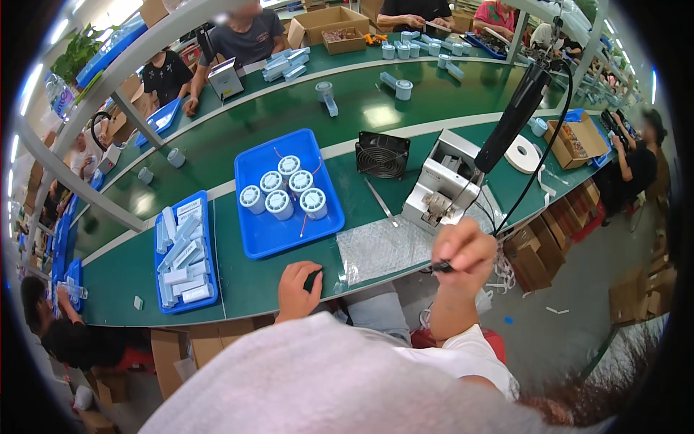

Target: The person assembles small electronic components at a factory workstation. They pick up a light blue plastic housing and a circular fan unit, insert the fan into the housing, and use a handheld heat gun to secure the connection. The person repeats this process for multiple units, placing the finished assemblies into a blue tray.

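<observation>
Black and small, a piece (442, 267) of unclear kind sits pinched between the thumb and fingertips of the right hand (470, 249), its fingers curled closed, raised at the near edge of the green worktop (235, 286). The left hand (293, 291) rests at that edge, thumb and forefinger a little parted with a dark patch (313, 280) between them; whether they grip something cannot be told. Just beyond the left fingers lies a blue tray (253, 235) with six pale-blue, vent-capped cylinders (313, 202). Well to their left, a second blue tray (211, 249) holds long pale-blue housings (184, 253). Between both hands' fingers lies a clear bubble-wrap sheet (383, 249), with metal tweezers (382, 203) just past it. Beyond the right fingers stands a metal bench machine (438, 175), a black axial fan (382, 155) to its left; beyond them too, a black-handled tool (515, 112) hangs near a white tape roll (526, 165).
</observation>
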A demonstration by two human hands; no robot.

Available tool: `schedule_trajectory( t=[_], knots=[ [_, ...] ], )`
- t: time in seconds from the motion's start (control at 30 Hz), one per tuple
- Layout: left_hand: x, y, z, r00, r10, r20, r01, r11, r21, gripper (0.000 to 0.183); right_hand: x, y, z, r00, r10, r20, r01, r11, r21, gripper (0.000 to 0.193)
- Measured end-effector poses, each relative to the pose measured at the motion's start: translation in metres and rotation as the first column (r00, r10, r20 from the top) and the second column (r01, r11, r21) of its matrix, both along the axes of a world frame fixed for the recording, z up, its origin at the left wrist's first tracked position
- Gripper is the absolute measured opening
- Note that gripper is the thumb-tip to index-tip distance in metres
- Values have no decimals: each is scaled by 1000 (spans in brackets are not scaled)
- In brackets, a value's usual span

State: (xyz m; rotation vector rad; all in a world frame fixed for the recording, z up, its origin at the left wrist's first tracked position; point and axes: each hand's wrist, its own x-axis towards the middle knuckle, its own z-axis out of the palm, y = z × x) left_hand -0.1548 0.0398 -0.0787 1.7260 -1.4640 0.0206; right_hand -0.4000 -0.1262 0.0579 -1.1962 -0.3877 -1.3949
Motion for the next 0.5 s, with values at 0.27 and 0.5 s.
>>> schedule_trajectory(
  t=[0.27, 0.5],
  knots=[
    [2, -4, -6, 999, -25, 27, 25, 1000, 10, 15, -25, -5, 26, 988, 113, 102, -102, 989, -108, 22],
    [1, -7, -3, 1000, -14, 0, 14, 1000, 25, 16, -32, 1, 78, 934, 347, 80, -320, 916, -242, 14]
  ],
)
